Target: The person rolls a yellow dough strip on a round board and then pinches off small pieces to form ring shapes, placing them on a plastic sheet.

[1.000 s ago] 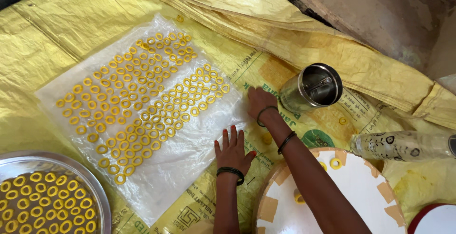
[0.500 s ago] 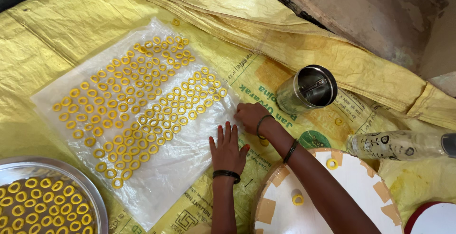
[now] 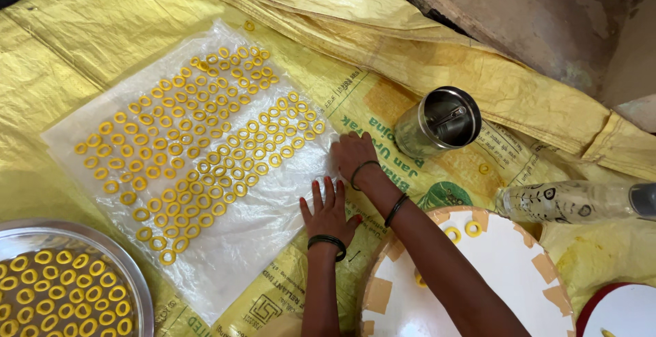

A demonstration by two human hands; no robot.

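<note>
A: Since the earlier frame, the right hand (image 3: 352,152) has slid leftward from beside the steel can (image 3: 437,130) to the right edge of the clear plastic sheet (image 3: 253,241); the left hand (image 3: 328,210) has barely shifted.

B: And the grip?

A: Neither hand grips anything. The left hand lies flat, fingers spread, palm down on the sheet's lower right part. The right hand rests with fingers loosely curled, fingertips touching the sheet's edge just beside the nearest rings. Both wear dark bands at the wrist.

B: The step in hand, by your reading?

A: Smoothing or steadying the sheet, it appears, with the rows already laid. A next move would call for a light press and slow draw, since the film is thin and the rings lie loose on it.

B: How do the rings look?

A: The yellow rings (image 3: 198,145) are small, uniform circles in slanted rows, two broad bands across the sheet, close together and not stacked. The sheet is spread on a yellow woven tarpaulin (image 3: 102,29).

B: Around that?

A: A round steel tray (image 3: 140,282) at lower left holds more such rings. A white round board (image 3: 492,275) with tan tape tabs, lower right, carries a few rings. A clear printed bottle (image 3: 567,200) lies on its side at right.
</note>
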